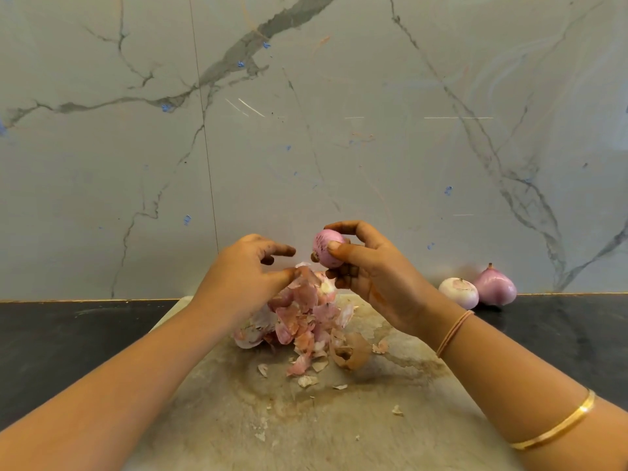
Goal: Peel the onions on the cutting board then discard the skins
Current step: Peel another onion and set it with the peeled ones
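at the far left a dark, almost black countertop [68, 338] runs along the foot of a pale grey marble-veined wall [136, 147]. a worn, stained beige cutting board [238, 419] lies on that counter and fills the middle of the view. the left hand [244, 277] hovers above the far end of the board, its fingers loosely spread and curled, with the thumb and a fingertip nipping a thin pinkish flake of skin [306, 271] at the top of the heap below. that heap of papery pink and tan onion skins [302, 321] sits on the far middle of the board, with smaller flakes scattered nearer the camera and a curled brown husk [351, 353] just to its right. above the heap, a small round pink peeled onion [327, 248] is held in the air, gripped between the thumb and fingers of the right hand [370, 273], well clear of the board. the right wrist wears a thin pink band [453, 333], and a gold bangle [557, 424] sits further up the forearm. to the right, off the board, two more peeled onions rest on the counter against the wall and touch each other: a pale round one [459, 293] and a pinker pointed one [495, 284].
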`<action>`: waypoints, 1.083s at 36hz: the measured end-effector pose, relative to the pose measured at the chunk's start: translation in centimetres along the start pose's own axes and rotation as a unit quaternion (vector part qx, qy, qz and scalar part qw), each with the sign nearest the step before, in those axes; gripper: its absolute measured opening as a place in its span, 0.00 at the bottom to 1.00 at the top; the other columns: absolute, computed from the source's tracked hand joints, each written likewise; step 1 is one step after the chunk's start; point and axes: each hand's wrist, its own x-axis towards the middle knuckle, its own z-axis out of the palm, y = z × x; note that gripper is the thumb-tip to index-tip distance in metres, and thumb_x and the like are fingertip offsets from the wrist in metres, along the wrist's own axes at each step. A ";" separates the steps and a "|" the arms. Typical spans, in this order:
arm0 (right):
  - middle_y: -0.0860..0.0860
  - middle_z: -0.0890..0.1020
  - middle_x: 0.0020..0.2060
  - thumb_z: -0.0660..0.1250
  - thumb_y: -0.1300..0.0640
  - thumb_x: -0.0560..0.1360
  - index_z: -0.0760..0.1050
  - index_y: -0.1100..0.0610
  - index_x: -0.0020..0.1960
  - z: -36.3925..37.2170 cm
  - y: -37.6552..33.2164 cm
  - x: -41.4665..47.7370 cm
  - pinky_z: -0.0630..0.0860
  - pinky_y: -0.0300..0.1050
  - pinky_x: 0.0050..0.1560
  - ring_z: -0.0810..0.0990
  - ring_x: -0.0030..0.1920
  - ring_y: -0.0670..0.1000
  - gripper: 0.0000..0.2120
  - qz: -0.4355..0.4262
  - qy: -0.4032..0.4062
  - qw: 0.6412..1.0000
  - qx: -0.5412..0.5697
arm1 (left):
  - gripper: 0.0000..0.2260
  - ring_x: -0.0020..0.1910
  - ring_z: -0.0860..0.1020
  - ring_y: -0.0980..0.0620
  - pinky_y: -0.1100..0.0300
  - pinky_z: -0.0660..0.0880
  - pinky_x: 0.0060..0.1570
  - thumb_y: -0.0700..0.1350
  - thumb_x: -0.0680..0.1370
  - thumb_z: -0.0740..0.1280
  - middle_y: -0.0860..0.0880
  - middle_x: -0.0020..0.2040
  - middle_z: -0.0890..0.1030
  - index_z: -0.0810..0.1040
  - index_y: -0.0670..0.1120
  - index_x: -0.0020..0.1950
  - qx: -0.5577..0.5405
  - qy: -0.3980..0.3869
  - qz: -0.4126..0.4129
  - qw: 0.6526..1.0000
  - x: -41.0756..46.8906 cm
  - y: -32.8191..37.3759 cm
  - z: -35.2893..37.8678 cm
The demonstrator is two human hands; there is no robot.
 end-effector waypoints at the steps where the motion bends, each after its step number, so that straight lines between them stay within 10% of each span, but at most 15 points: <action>1: 0.57 0.78 0.54 0.64 0.59 0.79 0.70 0.50 0.57 0.0 0.0 0.0 0.75 0.40 0.43 0.76 0.43 0.50 0.08 -0.011 0.004 0.999 -0.032 | 0.10 0.48 0.74 0.60 0.62 0.73 0.47 0.45 0.74 0.71 0.58 0.50 0.74 0.80 0.54 0.55 -0.004 0.006 0.008 1.000 -0.1 0.1 -0.1; 5: 0.47 0.74 0.53 0.69 0.53 0.76 0.66 0.48 0.61 0.1 0.3 -0.1 0.77 0.36 0.43 0.78 0.48 0.47 0.18 -0.058 0.025 0.975 -0.214 | 0.12 0.45 0.77 0.65 0.77 0.70 0.40 0.37 0.75 0.65 0.60 0.49 0.78 0.80 0.55 0.49 -0.048 0.054 0.029 0.997 -0.2 0.5 -0.3; 16: 0.50 0.72 0.61 0.70 0.56 0.76 0.67 0.49 0.63 0.5 0.0 -0.2 0.77 0.29 0.48 0.77 0.54 0.49 0.19 -0.102 0.034 0.949 -0.295 | 0.09 0.44 0.80 0.59 0.68 0.77 0.42 0.42 0.72 0.73 0.56 0.44 0.82 0.82 0.56 0.46 -0.129 0.068 0.147 0.978 -0.9 1.7 -0.1; 39: 0.47 0.69 0.52 0.72 0.55 0.74 0.69 0.56 0.64 1.4 0.1 -0.5 0.73 0.28 0.47 0.72 0.45 0.45 0.21 -0.180 0.055 0.895 -0.404 | 0.09 0.38 0.82 0.56 0.65 0.78 0.39 0.35 0.73 0.70 0.52 0.36 0.84 0.82 0.49 0.39 -0.294 0.051 -0.005 0.955 -1.0 2.7 0.6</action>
